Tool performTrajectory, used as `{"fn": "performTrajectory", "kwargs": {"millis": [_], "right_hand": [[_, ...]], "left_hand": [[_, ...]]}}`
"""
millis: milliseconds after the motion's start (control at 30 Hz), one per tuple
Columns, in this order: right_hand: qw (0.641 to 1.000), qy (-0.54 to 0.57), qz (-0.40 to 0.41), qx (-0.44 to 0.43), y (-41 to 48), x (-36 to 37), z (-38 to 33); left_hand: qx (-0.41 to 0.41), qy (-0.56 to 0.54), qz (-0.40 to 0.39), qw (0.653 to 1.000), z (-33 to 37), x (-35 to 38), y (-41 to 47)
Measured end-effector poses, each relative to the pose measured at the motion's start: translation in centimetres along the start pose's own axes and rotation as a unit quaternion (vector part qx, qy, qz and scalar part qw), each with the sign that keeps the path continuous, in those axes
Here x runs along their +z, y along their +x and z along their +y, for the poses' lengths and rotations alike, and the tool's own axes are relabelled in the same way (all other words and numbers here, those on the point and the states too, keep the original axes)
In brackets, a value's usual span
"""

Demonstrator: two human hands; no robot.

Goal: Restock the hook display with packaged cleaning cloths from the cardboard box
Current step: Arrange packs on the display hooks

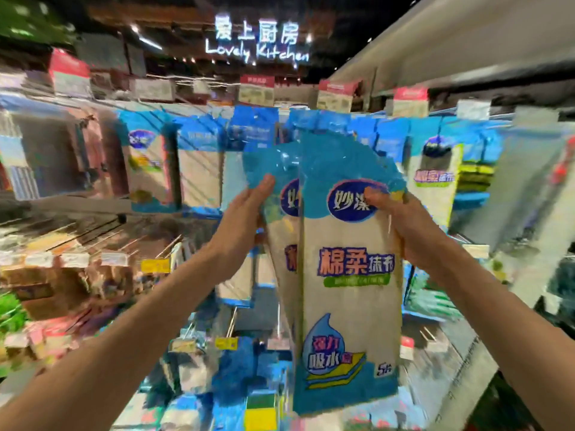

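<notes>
A shop aisle; packaged cloths (146,169) hang on hooks (169,244); yellow price tags (155,265); a lit "Lovely Kitchen" sign (256,42) overhead.

— What hangs over the left grip (249,209) and the right grip (401,222)?
— A dark ceiling (357,14). High above both grips glows a white sign (256,42), with Chinese characters and "Lovely Kitchen" written beneath them. Small spotlights (134,28) shine to the sign's left.
— And over to the right?
— A pale bulkhead (466,42) slants across the top corner, well above the right grip.
— Farther back?
— Red-topped cards (69,73) stand in a row along the fixture tops, higher than both grips. Left of the left grip are shelves (62,231) of goods, too blurred to name.
</notes>
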State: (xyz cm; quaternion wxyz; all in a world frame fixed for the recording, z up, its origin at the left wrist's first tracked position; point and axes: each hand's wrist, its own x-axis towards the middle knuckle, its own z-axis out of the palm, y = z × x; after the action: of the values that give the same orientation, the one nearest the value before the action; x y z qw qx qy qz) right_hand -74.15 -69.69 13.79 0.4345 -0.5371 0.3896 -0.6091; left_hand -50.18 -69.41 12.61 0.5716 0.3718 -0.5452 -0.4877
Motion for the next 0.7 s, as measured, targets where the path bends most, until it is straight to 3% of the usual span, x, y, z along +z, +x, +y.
{"fn": "performTrajectory", "kwargs": {"millis": [233,400,600,700], "right_hand": [[0.994,0.003,0.102,-0.042,2.2,-8.2,-0.2],[0.963,-0.119,0.232,-0.061,3.8,-13.2,0.4],[0.954,-0.162,0.235,-0.086,7.1,-20.8,-1.1],[0.943,-0.218,0.237,-0.078,9.3,-24.2,-2.1]], "left_hand": [[0.072,-0.018,0.005,0.997,-0.7,10.3,9.0],[0.129,0.044,-0.026,0.990,-3.5,16.2,13.7],[0.188,0.080,-0.044,0.978,-4.1,21.2,19.5],[0.206,0.167,-0.031,0.964,-4.5,22.6,22.3]]}}
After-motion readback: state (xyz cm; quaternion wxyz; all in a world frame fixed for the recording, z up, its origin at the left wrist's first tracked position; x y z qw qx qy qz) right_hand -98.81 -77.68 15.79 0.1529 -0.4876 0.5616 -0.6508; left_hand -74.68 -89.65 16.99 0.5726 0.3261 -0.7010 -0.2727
